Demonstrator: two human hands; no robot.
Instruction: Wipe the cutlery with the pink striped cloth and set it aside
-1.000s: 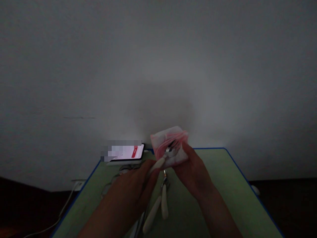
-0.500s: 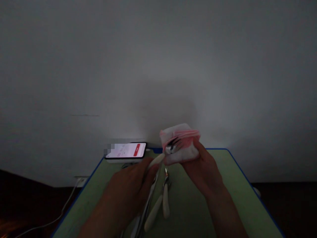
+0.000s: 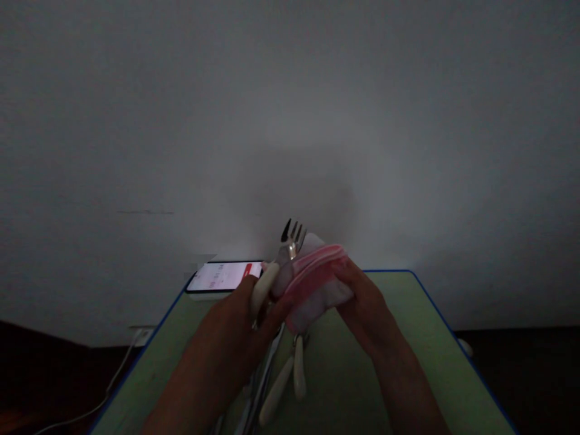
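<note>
Cream-white at its handle, the fork [image 3: 277, 269] is pinched between the thumb and curled fingers of the left hand [image 3: 235, 329] just below the centre of the frame. It is gripped low on the handle, which seems to be why the steel tines stand free and point up at the top of the frame. Touching the fork's neck from the right is a pink-and-white cloth [image 3: 315, 284], bunched in the closed fingers of the right hand [image 3: 362, 308]. The gathering likely keeps a thick pad against the metal (the light is dim, so the folds are hard to read). Under both hands, at lower centre, more white-handled cutlery [image 3: 296, 374] lies flat on the green table [image 3: 408, 338], within easy reach. A lit phone [image 3: 224, 276] rests at the table's far left edge, out of the hands' way. A pale cable [image 3: 113, 386] trails off toward the lower left, and a bare grey wall [image 3: 290, 121] fills the upper frame.
</note>
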